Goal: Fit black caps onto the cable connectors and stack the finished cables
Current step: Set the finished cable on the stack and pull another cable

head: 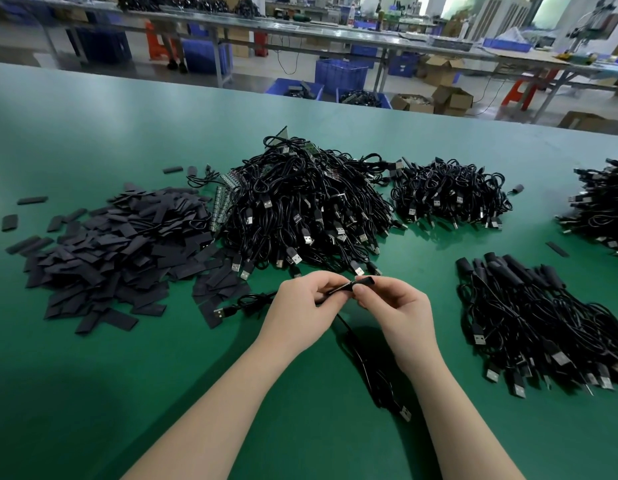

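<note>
My left hand (305, 306) pinches the connector end of a black cable (373, 372) that trails down between my forearms to its USB plug. My right hand (395, 306) pinches a black cap (365, 281) at that connector's tip; how far the cap sits on the connector I cannot tell. A heap of flat black caps (117, 258) lies at the left. A big pile of uncapped cables (300, 209) sits behind my hands. A stack of capped cables (539, 323) lies at the right.
A smaller cable pile (449, 195) sits at the back right and another (601, 206) at the right edge. One loose cable (245, 304) lies left of my left hand. The green table (93, 393) ends at its far edge; benches and blue crates stand beyond.
</note>
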A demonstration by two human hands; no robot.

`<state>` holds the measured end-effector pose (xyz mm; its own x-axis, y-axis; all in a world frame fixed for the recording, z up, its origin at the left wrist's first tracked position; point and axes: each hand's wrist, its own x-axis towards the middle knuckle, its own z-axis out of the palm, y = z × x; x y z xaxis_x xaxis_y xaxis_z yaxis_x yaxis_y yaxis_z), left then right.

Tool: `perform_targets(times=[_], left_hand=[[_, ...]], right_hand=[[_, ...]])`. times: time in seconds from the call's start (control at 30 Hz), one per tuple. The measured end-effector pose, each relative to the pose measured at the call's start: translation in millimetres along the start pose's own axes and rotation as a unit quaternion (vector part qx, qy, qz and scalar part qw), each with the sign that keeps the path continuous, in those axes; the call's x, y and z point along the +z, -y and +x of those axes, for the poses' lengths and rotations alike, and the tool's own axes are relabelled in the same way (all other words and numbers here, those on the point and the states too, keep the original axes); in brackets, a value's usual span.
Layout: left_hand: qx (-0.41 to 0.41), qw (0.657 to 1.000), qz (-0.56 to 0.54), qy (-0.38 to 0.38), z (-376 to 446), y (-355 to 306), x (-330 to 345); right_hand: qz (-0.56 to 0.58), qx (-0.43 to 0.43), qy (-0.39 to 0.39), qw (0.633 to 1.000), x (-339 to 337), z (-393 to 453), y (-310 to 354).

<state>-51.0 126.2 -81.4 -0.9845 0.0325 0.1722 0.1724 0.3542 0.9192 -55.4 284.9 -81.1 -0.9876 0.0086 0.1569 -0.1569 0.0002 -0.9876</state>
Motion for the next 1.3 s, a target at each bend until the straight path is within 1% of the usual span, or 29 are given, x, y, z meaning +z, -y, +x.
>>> perform_targets(times=[0.13, 0.23, 0.3, 0.4, 0.63, 0.83, 1.03, 1.3], left_hand=[[0.002, 1.000, -0.003, 0.003, -1.0, -1.5, -0.1], [0.001, 0.999, 0.035, -0.011, -2.0, -0.7, -0.7], [0.000, 0.998, 0.060, -0.016, -2.1, 0.2, -0.5], [0.000, 0.998, 0.065, -0.013, -2.2, 1.8, 0.4], [-0.003, 0.999, 0.021, -0.030, -1.8, 0.1, -0.7], [-0.008, 0.999, 0.028, -0.022, -1.4, 1.1, -1.1], [-0.004, 0.999, 0.021, -0.025, -1.3, 2.0, -1.1], [-0.007, 1.000, -0.004, -0.028, -1.2, 1.9, -1.0]], right_hand=[[0.011, 0.005, -0.034, 0.999, 0.5, 0.5, -0.8], [0.066, 0.026, -0.067, 0.995, -2.4, 1.5, 0.2], [0.088, 0.033, -0.068, 0.993, -3.9, 1.3, 1.8], [0.095, 0.031, -0.053, 0.994, -1.0, -0.3, 3.7], [0.071, 0.013, -0.038, 0.997, 0.6, -1.0, 3.1], [0.015, -0.012, -0.052, 0.998, 2.0, -2.7, 2.5], [0.002, -0.040, -0.054, 0.998, 3.6, -4.1, 3.8], [-0.003, -0.035, -0.039, 0.999, 0.1, -3.1, 3.1]])
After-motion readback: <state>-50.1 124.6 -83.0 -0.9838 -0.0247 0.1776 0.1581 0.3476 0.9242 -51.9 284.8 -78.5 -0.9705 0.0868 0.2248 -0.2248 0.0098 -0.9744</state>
